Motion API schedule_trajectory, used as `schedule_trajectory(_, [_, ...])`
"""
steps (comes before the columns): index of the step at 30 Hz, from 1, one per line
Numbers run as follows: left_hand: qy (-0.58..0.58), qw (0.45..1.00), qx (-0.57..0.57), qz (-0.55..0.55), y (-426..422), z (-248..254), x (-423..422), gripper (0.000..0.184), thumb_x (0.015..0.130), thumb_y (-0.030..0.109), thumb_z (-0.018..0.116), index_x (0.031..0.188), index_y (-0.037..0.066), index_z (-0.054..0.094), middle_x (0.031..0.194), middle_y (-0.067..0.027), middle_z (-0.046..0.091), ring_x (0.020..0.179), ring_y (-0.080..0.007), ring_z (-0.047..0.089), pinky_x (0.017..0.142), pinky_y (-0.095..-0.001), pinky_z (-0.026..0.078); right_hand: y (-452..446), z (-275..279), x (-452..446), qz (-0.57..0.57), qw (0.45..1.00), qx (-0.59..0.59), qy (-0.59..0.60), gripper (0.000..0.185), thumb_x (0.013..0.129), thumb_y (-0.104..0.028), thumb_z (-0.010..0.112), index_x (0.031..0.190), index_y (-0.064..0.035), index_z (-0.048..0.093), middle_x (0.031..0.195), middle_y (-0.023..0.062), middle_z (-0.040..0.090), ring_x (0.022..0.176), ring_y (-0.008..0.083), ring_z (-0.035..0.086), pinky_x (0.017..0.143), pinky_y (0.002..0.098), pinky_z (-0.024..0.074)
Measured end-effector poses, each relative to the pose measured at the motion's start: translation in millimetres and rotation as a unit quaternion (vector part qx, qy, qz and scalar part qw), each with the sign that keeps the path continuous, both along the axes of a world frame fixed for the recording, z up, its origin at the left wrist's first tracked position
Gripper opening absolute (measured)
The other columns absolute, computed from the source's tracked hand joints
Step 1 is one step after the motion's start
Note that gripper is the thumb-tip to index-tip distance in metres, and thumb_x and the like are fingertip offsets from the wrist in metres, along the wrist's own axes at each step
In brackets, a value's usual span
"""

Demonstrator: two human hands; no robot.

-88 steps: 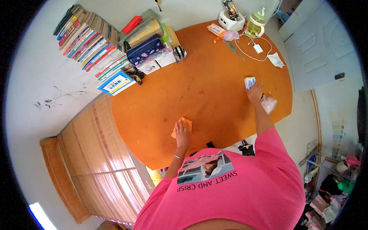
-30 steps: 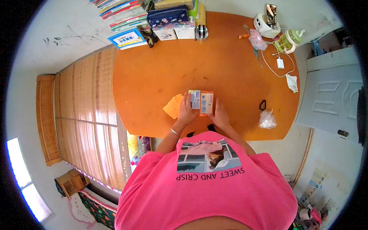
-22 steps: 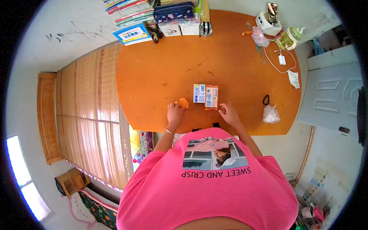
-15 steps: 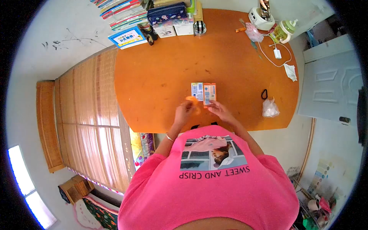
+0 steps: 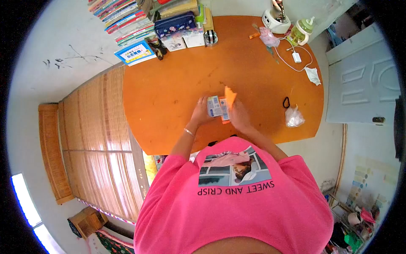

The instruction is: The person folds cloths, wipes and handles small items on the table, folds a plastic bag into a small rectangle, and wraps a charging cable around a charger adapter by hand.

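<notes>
Near the front middle of the orange table (image 5: 169,84) lie two small packets side by side, a white and blue one (image 5: 214,106) and an orange and white one (image 5: 224,111). My left hand (image 5: 202,111) is at the left edge of the white and blue packet, its fingers partly hidden. An orange cloth (image 5: 229,97) stands up from my right hand (image 5: 239,116), whose fingers are closed on it. The cloth and my right hand cover part of the orange packet.
A clear plastic bag (image 5: 294,117) and black loop (image 5: 286,102) lie to the right. Books (image 5: 127,25), a navy pencil case (image 5: 174,24) and a calendar (image 5: 135,53) stand back left. Back right are a green bottle (image 5: 301,31), white device (image 5: 275,22) and charger (image 5: 296,57).
The orange cloth has passed from my left hand to my right. My left hand has moved to the white packet's left side. Earlier, my right hand brought a packet from the table's right.
</notes>
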State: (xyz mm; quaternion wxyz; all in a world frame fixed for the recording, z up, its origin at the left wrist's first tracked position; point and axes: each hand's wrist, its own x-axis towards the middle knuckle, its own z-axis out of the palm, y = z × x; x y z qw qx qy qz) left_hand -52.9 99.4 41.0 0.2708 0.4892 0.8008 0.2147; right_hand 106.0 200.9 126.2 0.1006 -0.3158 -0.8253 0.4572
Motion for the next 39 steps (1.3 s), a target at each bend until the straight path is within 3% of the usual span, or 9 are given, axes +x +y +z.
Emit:
schedule_trajectory(5, [-0.098,0.977,0.188,0.029,-24.3,58.4,30.3,0.103,0.059,0.030,0.079,0.134,-0.001,0.015,0.125,-0.0255,0.040,0.115,-0.0375,0.044,0.092,-0.0424,0.040,-25.2,-23.0,-0.1,0.256,0.884,0.385,0.068,0.057,0.089,-0.041,0.041,0.126,0.0020,0.038,0.133,0.0226,0.036,0.123,0.0340,0.035,0.101,0.0463,0.0290])
schedule_trajectory(11, [-0.135,0.971,0.185,0.062,-33.0,110.7,41.2,0.115,0.056,0.026,0.082,0.136,0.001,0.004,0.123,-0.0260,0.042,0.108,-0.0373,0.050,0.088,-0.0393,0.045,0.0,1.6,-13.4,0.293,0.923,0.241,0.064,0.061,0.089,-0.044,0.041,0.128,0.0038,0.037,0.138,0.0195,0.030,0.130,0.0339,0.025,0.106,0.0379,0.0209])
schedule_trajectory(14, [-0.160,0.961,0.224,0.038,-30.2,133.2,47.3,0.117,0.052,0.025,0.084,0.136,0.001,0.006,0.123,-0.0247,0.042,0.109,-0.0348,0.050,0.089,-0.0384,0.044,21.7,-3.7,-21.3,0.151,0.961,-0.215,0.089,0.046,0.092,-0.037,0.039,0.118,0.0006,0.048,0.117,0.0168,0.052,0.107,0.0217,0.052,0.089,0.0330,0.0414])
schedule_trajectory(19, [-0.236,0.936,0.259,0.029,-34.2,157.6,49.6,0.110,0.052,0.018,0.084,0.135,0.001,0.014,0.126,-0.0216,0.040,0.116,-0.0294,0.046,0.094,-0.0371,0.041,44.5,11.9,-8.2,0.180,0.957,-0.228,-0.014,0.037,0.093,-0.032,0.041,0.109,-0.0006,0.053,0.095,0.0074,0.061,0.079,0.0132,0.060,0.069,0.0261,0.0490])
schedule_trajectory(27, [-0.248,0.910,0.314,0.107,-37.8,174.3,39.9,0.088,0.055,0.008,0.080,0.129,0.004,0.033,0.116,-0.0115,0.035,0.112,-0.0255,0.044,0.090,-0.0372,0.046,-9.2,35.2,-8.1,-0.080,0.765,-0.543,0.337,0.042,0.093,-0.035,0.038,0.116,-0.0021,0.049,0.109,0.0107,0.057,0.099,0.0186,0.056,0.087,0.0294,0.0441])
schedule_trajectory(29, [-0.132,0.935,0.297,0.140,-30.6,178.4,52.4,0.085,0.057,0.010,0.080,0.129,0.004,0.035,0.116,-0.0121,0.034,0.110,-0.0251,0.044,0.088,-0.0362,0.047,-7.0,35.8,-3.5,0.114,0.714,-0.614,0.316,0.046,0.094,-0.035,0.037,0.124,-0.0007,0.044,0.118,0.0116,0.053,0.105,0.0193,0.053,0.092,0.0294,0.0399])
schedule_trajectory(31, [-0.175,0.911,0.328,0.181,-30.7,164.6,51.1,0.082,0.059,0.012,0.079,0.128,0.001,0.035,0.115,-0.0120,0.034,0.108,-0.0243,0.046,0.087,-0.0348,0.046,-29.6,69.1,-9.1,0.049,0.926,-0.259,0.271,0.048,0.094,-0.034,0.037,0.129,-0.0004,0.039,0.125,0.0114,0.048,0.112,0.0183,0.048,0.094,0.0294,0.0368])
schedule_trajectory(36, [-0.415,0.782,0.326,0.332,-43.9,139.5,37.9,0.070,0.074,0.012,0.069,0.130,-0.001,0.031,0.117,-0.0101,0.041,0.104,-0.0201,0.049,0.085,-0.0305,0.045,-46.8,97.4,10.1,0.037,0.956,-0.235,0.170,0.043,0.093,-0.029,0.039,0.126,-0.0008,0.044,0.135,0.0122,0.039,0.124,0.0205,0.037,0.101,0.0340,0.0287])
schedule_trajectory(39, [-0.484,0.763,0.301,0.306,-49.6,144.0,52.0,0.053,0.087,0.021,0.053,0.133,0.007,0.030,0.120,-0.0090,0.047,0.108,-0.0187,0.048,0.086,-0.0303,0.043,-54.1,103.8,4.1,0.109,0.938,0.230,0.237,0.039,0.088,-0.020,0.046,0.123,-0.0018,0.048,0.132,0.0124,0.042,0.124,0.0240,0.038,0.100,0.0342,0.0317])
